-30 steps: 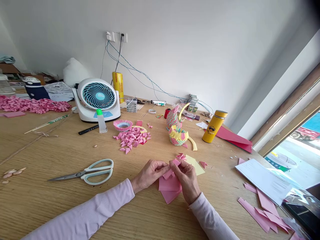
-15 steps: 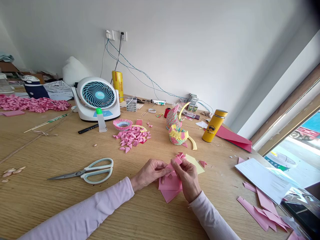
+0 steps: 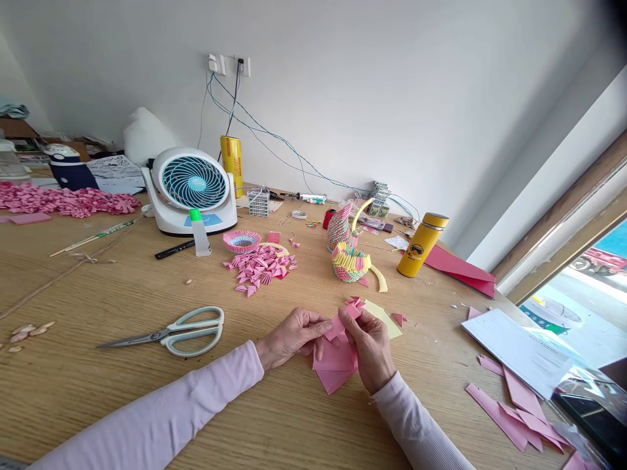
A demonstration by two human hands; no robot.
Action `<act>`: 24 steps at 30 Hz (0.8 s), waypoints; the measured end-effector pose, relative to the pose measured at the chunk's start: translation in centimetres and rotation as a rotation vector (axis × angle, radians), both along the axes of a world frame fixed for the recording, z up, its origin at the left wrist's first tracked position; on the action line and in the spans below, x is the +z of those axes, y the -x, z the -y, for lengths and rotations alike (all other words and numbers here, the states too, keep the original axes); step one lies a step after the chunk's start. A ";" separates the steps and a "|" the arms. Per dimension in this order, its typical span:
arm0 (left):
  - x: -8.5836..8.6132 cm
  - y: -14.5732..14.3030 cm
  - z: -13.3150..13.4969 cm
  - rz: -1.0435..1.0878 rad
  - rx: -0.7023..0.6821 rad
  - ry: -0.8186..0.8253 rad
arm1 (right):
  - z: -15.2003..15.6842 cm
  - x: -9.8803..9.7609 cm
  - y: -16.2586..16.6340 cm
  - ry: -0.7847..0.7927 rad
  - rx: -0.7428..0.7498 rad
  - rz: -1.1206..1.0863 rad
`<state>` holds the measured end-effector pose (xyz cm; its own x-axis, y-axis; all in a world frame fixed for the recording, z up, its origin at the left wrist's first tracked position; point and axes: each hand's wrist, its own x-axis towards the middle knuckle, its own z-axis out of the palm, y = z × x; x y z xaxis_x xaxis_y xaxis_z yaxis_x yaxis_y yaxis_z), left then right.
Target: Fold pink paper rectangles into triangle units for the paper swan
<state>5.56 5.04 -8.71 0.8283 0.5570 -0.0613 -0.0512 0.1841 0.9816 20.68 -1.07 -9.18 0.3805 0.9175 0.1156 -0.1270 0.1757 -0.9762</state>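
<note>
Slipping askew seems the main risk for the small pink strip [image 3: 343, 320], held above loose pink sheets [image 3: 334, 359] on the desk [image 3: 274, 421]: an uneven pinch could let its edges drift, and a sideways nudge might scatter the sheets. The left hand [image 3: 292, 338] grips the strip's left end, thumb against curled fingers; the right hand [image 3: 373, 347] pinches the other end, near the yellow paper [image 3: 386, 318].

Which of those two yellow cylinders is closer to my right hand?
The yellow bottle, beside the red sheet, is closer to your right hand; the yellow tube stands farther back, partly behind the fan.
</note>
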 end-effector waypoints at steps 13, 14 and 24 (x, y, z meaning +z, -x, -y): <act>0.2 -0.5 0.7 0.039 0.009 -0.122 | 0.2 0.1 0.5 -0.047 0.082 0.004; 0.0 -0.5 0.6 0.047 0.006 -0.131 | 0.2 0.1 0.6 -0.049 0.095 -0.002; 0.5 -0.5 0.7 0.055 -0.019 -0.171 | 0.4 1.2 0.1 -0.012 0.007 -0.011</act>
<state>6.02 4.34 -8.17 0.8382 0.5397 0.0788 -0.1039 0.0161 0.9945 20.60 -1.42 -7.95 0.3759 0.9185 0.1228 -0.1392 0.1870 -0.9725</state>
